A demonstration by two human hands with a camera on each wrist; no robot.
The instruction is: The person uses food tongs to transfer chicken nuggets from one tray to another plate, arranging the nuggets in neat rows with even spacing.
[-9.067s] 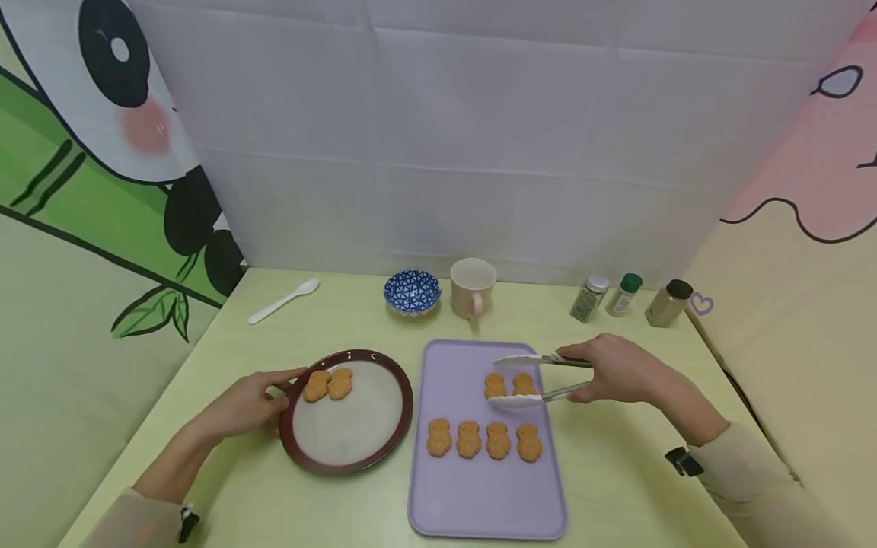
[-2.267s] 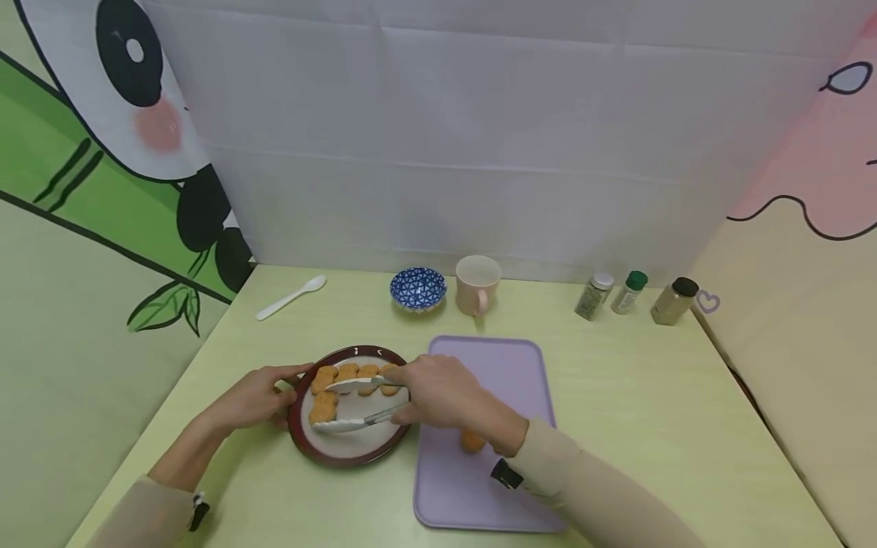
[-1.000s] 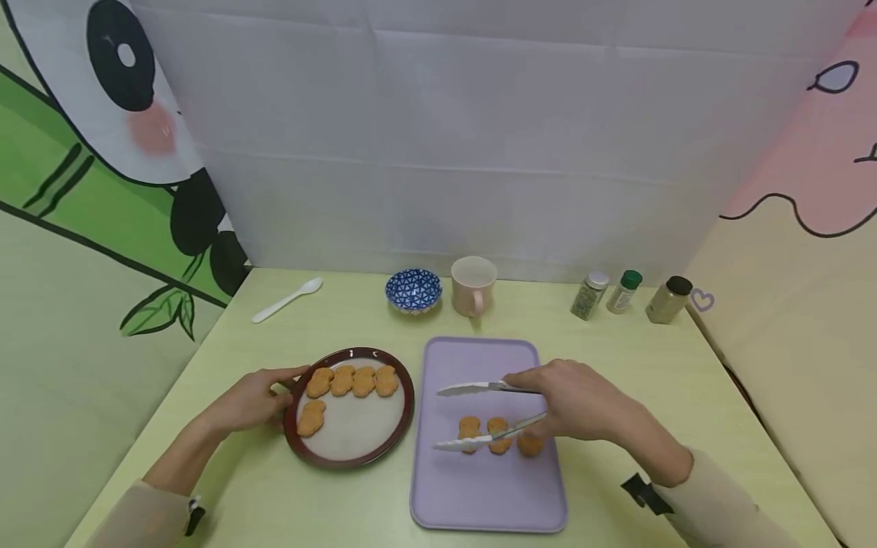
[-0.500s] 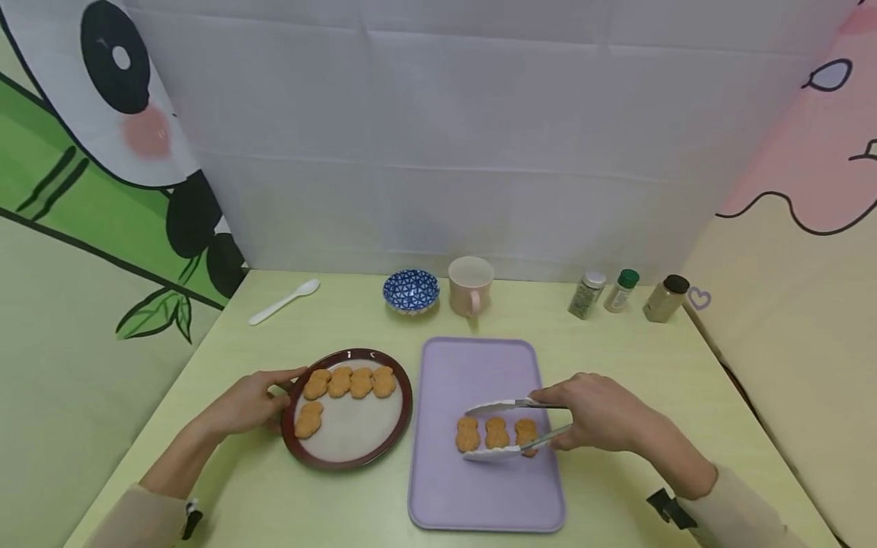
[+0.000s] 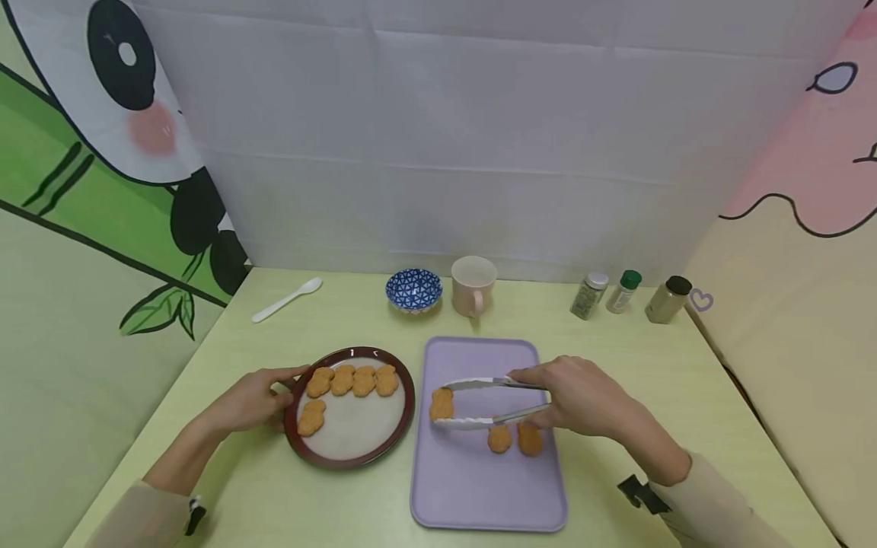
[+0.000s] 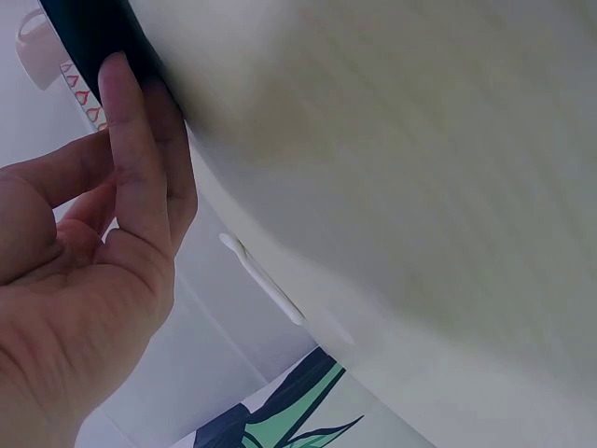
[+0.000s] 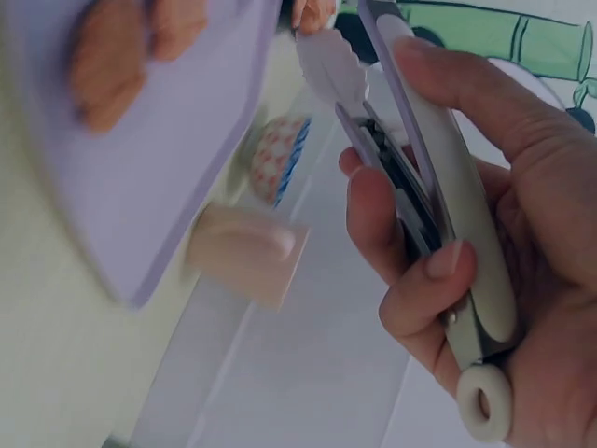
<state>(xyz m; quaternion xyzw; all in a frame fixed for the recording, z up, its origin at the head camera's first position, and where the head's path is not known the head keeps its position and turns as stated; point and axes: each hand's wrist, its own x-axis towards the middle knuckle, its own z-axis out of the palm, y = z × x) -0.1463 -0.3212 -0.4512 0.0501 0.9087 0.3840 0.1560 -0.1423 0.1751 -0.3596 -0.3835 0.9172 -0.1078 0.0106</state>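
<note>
My left hand [image 5: 247, 403] grips the left rim of a brown-rimmed plate [image 5: 356, 434]; fingers and dark rim also show in the left wrist view. Several golden-brown nuggets [image 5: 365, 380] lie on it, most in a row along the back, one lower left. In my right hand [image 5: 582, 396] are metal tongs [image 5: 469, 423] with white scalloped tips, and between these tips a nugget [image 5: 441, 404] is pinched, over the tray's left side. Two nuggets [image 5: 530, 439] lie on the lilac tray [image 5: 486, 495], partly covered by the tongs and hand. The right wrist view shows the tongs' handles [image 7: 457, 196] within curled fingers.
Behind the plate and tray stand a blue patterned bowl [image 5: 414, 291] and a pink mug [image 5: 473, 287]. A white spoon [image 5: 288, 300] lies at the back left. Three spice jars, including a black-capped jar [image 5: 668, 301], stand back right. A pale cloth [image 5: 438, 152] hangs behind the table.
Nuggets have passed from tray to plate over the earlier frames. Since half a second ago, the tongs have taken the leftmost tray nugget and moved back and left. The left hand stays on the plate.
</note>
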